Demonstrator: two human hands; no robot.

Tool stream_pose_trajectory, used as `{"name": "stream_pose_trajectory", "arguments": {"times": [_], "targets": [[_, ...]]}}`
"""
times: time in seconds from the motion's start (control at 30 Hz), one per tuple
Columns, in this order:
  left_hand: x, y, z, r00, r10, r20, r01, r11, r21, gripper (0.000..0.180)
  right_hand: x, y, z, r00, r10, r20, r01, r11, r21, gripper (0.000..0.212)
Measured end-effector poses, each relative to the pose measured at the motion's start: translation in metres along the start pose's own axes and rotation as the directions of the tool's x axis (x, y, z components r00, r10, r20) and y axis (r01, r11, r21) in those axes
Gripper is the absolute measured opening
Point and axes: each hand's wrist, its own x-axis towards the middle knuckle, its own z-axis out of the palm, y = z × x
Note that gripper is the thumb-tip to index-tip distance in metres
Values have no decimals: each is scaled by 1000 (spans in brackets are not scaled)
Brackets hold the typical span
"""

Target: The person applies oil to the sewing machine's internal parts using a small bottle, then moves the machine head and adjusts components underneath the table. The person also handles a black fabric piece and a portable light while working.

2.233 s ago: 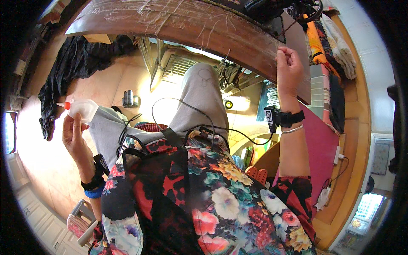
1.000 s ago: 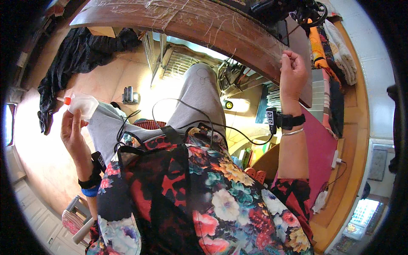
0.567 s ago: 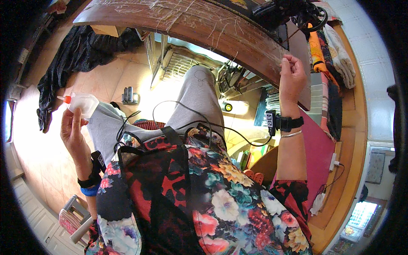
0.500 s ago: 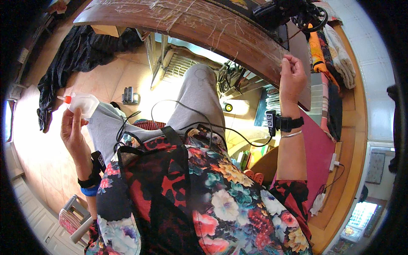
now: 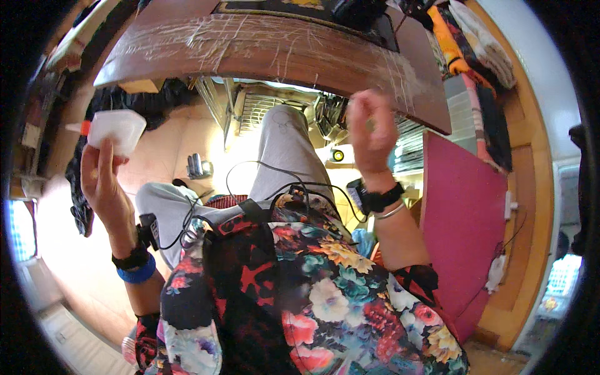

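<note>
My left hand (image 5: 103, 181) is closed around a translucent white squeeze bottle (image 5: 119, 132) with a red cap. The bottle is held up at the left, tilted so its pale nozzle points left. My right hand (image 5: 373, 128) is raised just in front of the near edge of the brown wooden table (image 5: 275, 59). Motion smears its fingers; they look curled, and whether anything is between them cannot be made out. Whitish strands and streaks (image 5: 206, 39) run over the table's top and edge.
A dark framed mat (image 5: 312, 15) lies on the table, with a black object (image 5: 359, 14) at its far side. Folded cloths (image 5: 484, 37) are stacked at the right above a pink panel (image 5: 462, 231). Dark cloth (image 5: 156, 103) hangs at the left. A black cable (image 5: 287, 169) crosses my lap.
My right hand has moved left and slightly down, away from the table's right part. My left hand still holds the bottle, now slightly higher in view. The whole view has shifted.
</note>
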Motion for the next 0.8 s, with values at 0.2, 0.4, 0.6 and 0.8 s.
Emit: {"name": "stream_pose_trajectory", "arguments": {"times": [0.2,0.4,0.6,0.8], "targets": [[61,33,105,939,323,121,-333,941,67,24,-136,98,15,725,641,254,-627,766,-142,18],[102,43,149,919,321,228,-373,895,244,24,-195,197,10,320,883,343,-947,313,80,59],[114,14,147,948,238,210,-276,945,176,26,-189,207,31,456,834,312,-887,454,84,96],[127,13,136,988,152,3,-149,963,227,39,-177,207,44,546,824,148,-823,561,-90,98]]}}
